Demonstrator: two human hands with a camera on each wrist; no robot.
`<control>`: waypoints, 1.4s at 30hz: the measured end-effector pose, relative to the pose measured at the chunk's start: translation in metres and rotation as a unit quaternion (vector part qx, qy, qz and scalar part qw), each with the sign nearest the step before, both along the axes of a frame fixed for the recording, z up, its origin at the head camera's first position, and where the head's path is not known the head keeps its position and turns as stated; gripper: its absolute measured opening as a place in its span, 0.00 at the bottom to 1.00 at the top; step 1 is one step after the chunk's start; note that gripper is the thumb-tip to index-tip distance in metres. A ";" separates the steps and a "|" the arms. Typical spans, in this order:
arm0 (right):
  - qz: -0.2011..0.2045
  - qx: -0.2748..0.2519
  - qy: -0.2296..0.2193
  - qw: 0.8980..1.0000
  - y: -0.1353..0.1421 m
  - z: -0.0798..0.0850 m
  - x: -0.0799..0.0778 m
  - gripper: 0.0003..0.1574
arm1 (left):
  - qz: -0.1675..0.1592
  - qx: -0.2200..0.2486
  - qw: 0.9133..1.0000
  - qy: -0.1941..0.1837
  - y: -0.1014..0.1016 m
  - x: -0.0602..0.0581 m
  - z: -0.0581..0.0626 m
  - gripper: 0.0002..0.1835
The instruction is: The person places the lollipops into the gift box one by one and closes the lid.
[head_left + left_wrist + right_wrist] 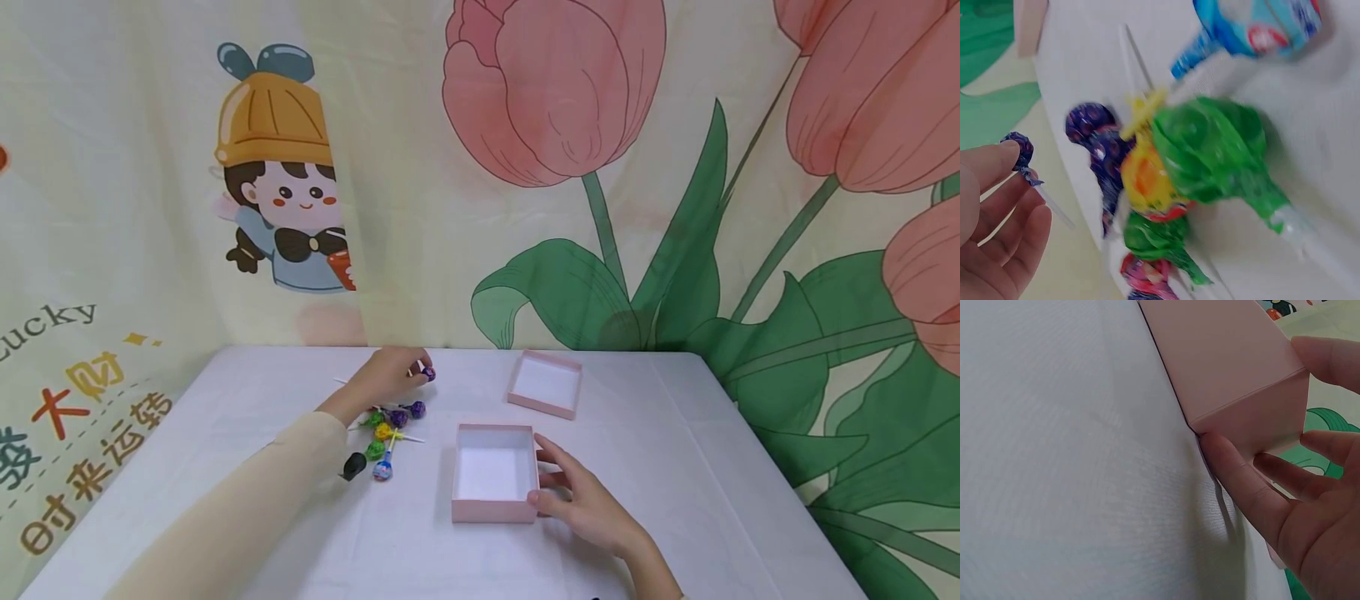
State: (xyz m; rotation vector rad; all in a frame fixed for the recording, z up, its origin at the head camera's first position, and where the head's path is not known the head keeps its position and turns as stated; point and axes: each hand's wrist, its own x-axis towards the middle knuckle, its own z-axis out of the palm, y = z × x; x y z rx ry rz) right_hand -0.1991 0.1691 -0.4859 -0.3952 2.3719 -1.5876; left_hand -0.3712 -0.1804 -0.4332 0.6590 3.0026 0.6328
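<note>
Lollipop (430,374) in pinch of left grip (384,379), unclenched right grip (592,504) against box (492,512), "Lucky" (47,330) on backdrop (408,225)

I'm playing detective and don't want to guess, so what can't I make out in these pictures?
- Head view: any words on the purple lollipop in the left hand are too small to read.
- Head view: what the dark speck is; the bottom edge cuts it off.
- Left wrist view: all of the blue lollipop; the top edge cuts it off.
- Right wrist view: the inside of the box, hidden by its own walls.
</note>
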 end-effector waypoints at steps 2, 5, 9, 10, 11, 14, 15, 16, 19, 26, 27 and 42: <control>0.000 -0.001 -0.001 1.000 0.000 0.000 0.000 0.54 | -0.010 0.004 1.000 0.004 0.006 0.006 0.005 0.09; 0.002 -0.001 -0.001 1.000 0.000 -0.001 0.000 0.54 | -0.024 0.004 1.000 0.013 0.014 0.013 0.010 0.09; 0.004 0.000 0.001 1.000 0.001 -0.001 0.000 0.53 | -0.049 0.009 0.998 0.024 0.022 0.025 0.017 0.09; 0.004 0.000 0.000 1.000 0.001 -0.001 0.000 0.53 | -0.054 0.011 0.998 0.025 0.024 0.028 0.018 0.09; 0.004 0.000 0.000 1.000 0.001 -0.001 0.000 0.53 | -0.057 0.013 0.998 0.026 0.026 0.031 0.020 0.09; 0.005 0.001 0.000 1.000 0.002 -0.002 0.000 0.53 | -0.062 0.017 0.998 0.025 0.030 0.037 0.022 0.09; 0.005 0.002 0.000 1.000 0.001 -0.002 0.000 0.53 | -0.064 0.018 0.997 0.026 0.032 0.039 0.023 0.09; 0.005 0.002 0.000 1.000 0.001 -0.002 0.000 0.53 | -0.066 0.018 0.997 0.026 0.033 0.041 0.023 0.09; 0.004 0.002 -0.003 1.000 0.001 -0.002 -0.001 0.53 | -0.076 0.022 0.997 0.026 0.038 0.048 0.025 0.09; -0.001 -0.004 -0.006 1.000 -0.002 0.001 0.001 0.54 | -0.108 0.025 0.993 0.026 0.056 0.065 0.033 0.09; -0.001 -0.005 -0.006 1.000 -0.003 0.001 0.001 0.54 | -0.113 0.024 0.993 0.025 0.058 0.068 0.035 0.10; 0.004 -0.004 -0.012 1.000 0.000 0.000 0.000 0.54 | -0.169 0.024 0.985 0.028 0.094 0.084 0.027 0.10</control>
